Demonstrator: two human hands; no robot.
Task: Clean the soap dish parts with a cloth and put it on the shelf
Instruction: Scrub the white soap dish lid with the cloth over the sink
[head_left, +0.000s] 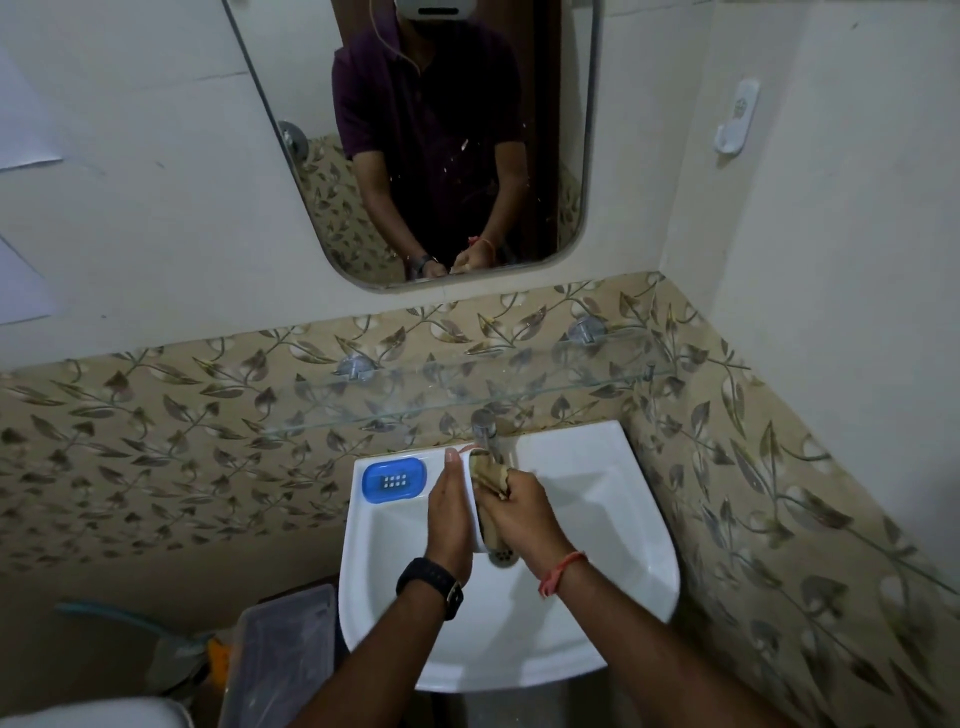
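Over the white sink (613, 525), my left hand (451, 512) holds a white soap dish part (477, 512) on edge, its open side facing right. My right hand (524, 506) grips a beige cloth (493, 480) pressed into that part. A blue soap dish part (395, 483) with a grid of small holes lies flat on the sink's back left corner. The glass shelf (467, 384) runs along the leaf-patterned tile wall just above the sink.
A chrome tap (485, 428) stands right behind my hands. The drain (501, 555) shows below the cloth. A mirror (436, 135) hangs above the shelf. Left of the sink, on the floor, stand a grey plastic bin (280, 654) and some clutter.
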